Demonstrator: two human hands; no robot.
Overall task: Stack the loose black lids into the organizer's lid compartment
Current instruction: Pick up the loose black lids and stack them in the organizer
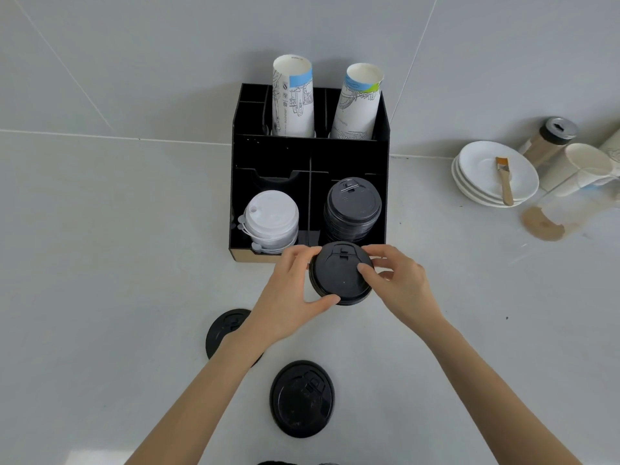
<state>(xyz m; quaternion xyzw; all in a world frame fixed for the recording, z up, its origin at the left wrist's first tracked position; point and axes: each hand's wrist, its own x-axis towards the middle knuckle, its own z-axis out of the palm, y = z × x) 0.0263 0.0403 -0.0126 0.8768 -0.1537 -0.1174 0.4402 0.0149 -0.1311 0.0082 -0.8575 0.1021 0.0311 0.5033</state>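
Note:
A black organizer (271, 156) stands on the white counter against the wall. Its front right compartment holds a stack of black lids (352, 209). The front left one holds a stack of white lids (271, 219). Just in front of the organizer, both hands hold a small stack of black lids (339, 276): my left hand (292, 297) grips its left and near rim, my right hand (396, 280) its right side and top. A loose black lid (302, 397) lies near me. Another black lid (223, 330) sits partly hidden under my left forearm.
Two stacks of paper cups (293, 95) (357, 102) stand in the organizer's back compartments. At the right are stacked white saucers (483, 182) with a small brush (505, 179), a shaker jar (550, 139), lying paper cups (580, 166) and a brown powder spill (541, 224).

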